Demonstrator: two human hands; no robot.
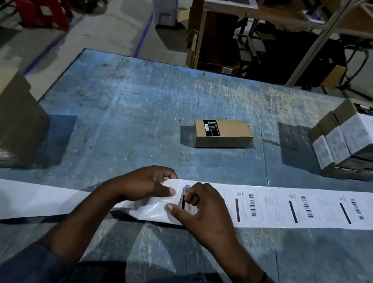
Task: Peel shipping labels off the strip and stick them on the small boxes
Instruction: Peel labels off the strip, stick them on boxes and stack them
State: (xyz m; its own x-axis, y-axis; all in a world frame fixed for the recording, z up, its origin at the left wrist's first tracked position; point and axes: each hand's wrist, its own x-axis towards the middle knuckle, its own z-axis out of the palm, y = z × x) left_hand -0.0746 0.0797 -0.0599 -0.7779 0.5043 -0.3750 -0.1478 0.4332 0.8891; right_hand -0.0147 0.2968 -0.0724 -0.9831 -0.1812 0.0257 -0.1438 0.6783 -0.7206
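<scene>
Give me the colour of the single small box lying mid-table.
The cardboard box is plain brown, with a black printed patch on top. The head view shows it.

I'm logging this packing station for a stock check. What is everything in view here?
table: one, worn blue, fills the middle.
label strip: one, white, across the near table; printed to the right, bare to the left.
lone box: one, brown with black sticker, table centre.
labelled boxes: stack, count unclear, brown with white labels, far right.
plain boxes: stack, brown, table's left edge.
stools: red and brown, floor far left.
shelving: one, behind the table.
left hand: pinches the strip.
right hand: pinches a label at its edge.
</scene>
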